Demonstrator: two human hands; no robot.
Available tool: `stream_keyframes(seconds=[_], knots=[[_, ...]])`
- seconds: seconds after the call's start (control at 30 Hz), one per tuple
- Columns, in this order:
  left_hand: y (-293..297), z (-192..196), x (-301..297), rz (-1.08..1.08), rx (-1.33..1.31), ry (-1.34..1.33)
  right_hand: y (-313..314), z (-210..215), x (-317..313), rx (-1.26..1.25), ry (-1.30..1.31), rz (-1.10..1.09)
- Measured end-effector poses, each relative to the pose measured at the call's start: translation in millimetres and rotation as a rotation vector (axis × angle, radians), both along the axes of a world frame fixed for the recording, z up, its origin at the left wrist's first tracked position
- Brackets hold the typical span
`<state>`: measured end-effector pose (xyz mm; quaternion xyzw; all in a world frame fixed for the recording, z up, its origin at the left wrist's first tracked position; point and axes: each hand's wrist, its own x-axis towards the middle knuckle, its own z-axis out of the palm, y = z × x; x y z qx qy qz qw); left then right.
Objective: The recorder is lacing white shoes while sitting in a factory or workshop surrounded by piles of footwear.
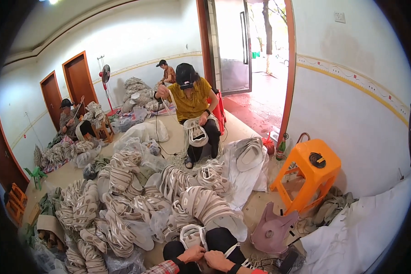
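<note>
A beige and white shoe upper (193, 236) rests between my dark-trousered knees, its opening facing up. My left hand (192, 254) is closed at the near end of the upper, with its fingers pinched together. Right beside it, my right hand (218, 261) is closed too, thumb and finger meeting close to the left fingertips. A white shoelace (232, 249) loops over my right knee and runs to the right hand. What exactly lies between the fingertips is small and partly hidden by the hands.
Nested stacks of shoe uppers (123, 219) cover the floor ahead and left. An orange stool (313, 157) stands right, beside a mauve plastic piece (271, 230) and white sheeting (360, 228). A co-worker in yellow (189, 102) sits ahead holding an upper; others work farther back.
</note>
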<state>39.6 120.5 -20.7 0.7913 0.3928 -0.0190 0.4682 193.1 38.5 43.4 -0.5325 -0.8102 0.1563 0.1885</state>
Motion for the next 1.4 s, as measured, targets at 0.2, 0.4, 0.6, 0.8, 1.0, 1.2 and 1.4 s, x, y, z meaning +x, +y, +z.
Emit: stream_keyframes(seconds=[0.2,0.4,0.6,0.8,1.0,1.2,1.4], knots=[[2.7,-19.5,2.0,-0.216,0.349,0.134,5.7,-19.3,-7.1,-0.041,0.046,-0.033],[-0.1,4.8,8.8,-0.234,0.369,0.061,-1.2,-35.0,-6.1,-0.203,0.25,-0.13],[2.6,2.6,1.4,-0.225,0.53,-0.224,9.9,-86.9,-9.9,-0.192,0.355,-0.022],[-9.1,13.1,9.6,-0.29,0.633,-0.016,2.3,-56.4,-10.3,-0.3,0.488,-0.26],[4.7,-7.6,9.9,-0.373,0.564,-0.062,24.2,-115.0,9.0,-0.337,0.154,0.067],[23.0,107.0,-48.1,0.136,0.816,0.348,24.9,3.8,23.5,-0.023,0.16,0.02],[-26.8,72.1,-82.0,0.716,-0.967,-0.6,17.5,-24.8,4.8,-0.1,-0.126,0.131]])
